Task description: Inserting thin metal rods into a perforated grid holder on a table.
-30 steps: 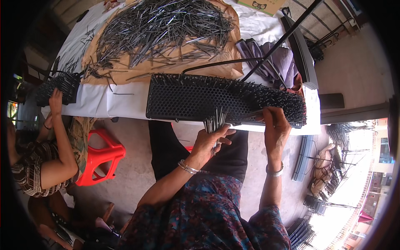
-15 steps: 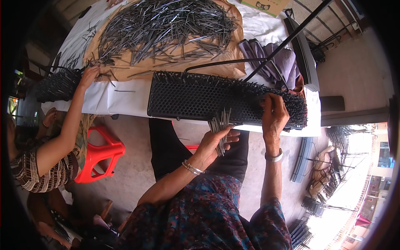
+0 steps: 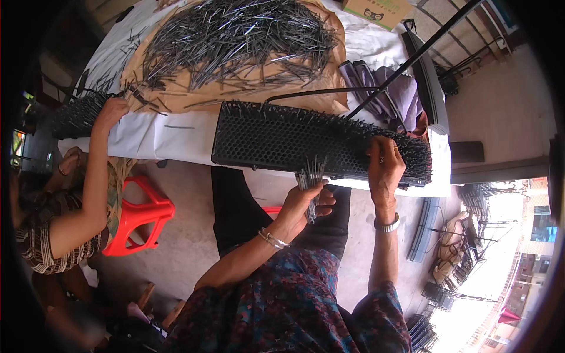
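A long black perforated tray [image 3: 259, 140], full of small round holes, lies along the table's near edge. Thin dark strips stick up from its far edge and its right part, while the holes at left show bare. My left hand [image 3: 299, 205] is closed around a bundle of thin grey strips [image 3: 312, 179] just below the tray's near edge. Over the right part of the tray, my right hand [image 3: 386, 167] is pinched at the holes. Its fingertips hide whatever they grip.
Beyond the tray, a large heap of dark strips [image 3: 235, 44] lies on brown paper [image 3: 203, 103]. A black rod [image 3: 412, 59] slants above a purple cloth [image 3: 403, 97]. At left, a co-worker's hand [image 3: 112, 112] is beside another strip-filled tray [image 3: 79, 115]; a red stool [image 3: 141, 215] stands below.
My right hand has shifted slightly over the tray, still pinched. The left hand keeps the bundle almost in place. The co-worker's hand has moved a little left.
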Motion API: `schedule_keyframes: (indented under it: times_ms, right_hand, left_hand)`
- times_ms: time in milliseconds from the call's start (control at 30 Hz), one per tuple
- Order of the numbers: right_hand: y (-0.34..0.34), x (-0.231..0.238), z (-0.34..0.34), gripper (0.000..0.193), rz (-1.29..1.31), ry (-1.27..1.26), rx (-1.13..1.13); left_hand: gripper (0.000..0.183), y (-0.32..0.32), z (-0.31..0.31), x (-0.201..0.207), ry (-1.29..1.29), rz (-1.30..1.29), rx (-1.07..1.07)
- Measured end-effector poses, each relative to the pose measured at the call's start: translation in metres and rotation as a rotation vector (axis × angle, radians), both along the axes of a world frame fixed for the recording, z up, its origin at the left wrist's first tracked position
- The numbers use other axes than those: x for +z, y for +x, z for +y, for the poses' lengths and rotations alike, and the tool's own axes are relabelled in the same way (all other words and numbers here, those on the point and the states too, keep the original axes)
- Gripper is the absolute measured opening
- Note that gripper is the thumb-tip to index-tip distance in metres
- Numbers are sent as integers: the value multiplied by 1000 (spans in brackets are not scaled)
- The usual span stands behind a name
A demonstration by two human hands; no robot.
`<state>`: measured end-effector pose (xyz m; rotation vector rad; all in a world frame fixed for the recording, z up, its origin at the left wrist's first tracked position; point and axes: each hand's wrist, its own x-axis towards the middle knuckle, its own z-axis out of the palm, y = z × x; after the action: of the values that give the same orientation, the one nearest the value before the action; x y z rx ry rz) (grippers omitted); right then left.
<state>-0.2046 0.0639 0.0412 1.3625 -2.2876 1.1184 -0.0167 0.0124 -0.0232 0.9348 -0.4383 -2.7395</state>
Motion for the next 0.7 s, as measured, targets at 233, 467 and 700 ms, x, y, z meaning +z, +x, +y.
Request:
schedule_keyframes:
  times_ms: [233, 467, 700]
  right_hand:
    - [-1, -1, -2, 6, -71, -42, 24]
    - [-7, 0, -4, 6, -85, 4, 30]
    - [-11, 3, -8, 7, -190, -3, 160]
  left_hand:
    - [29, 3, 1, 0, 3, 10, 18]
    - [28, 1, 4, -1, -16, 11, 39]
    - [26, -1, 5, -6, -28, -5, 33]
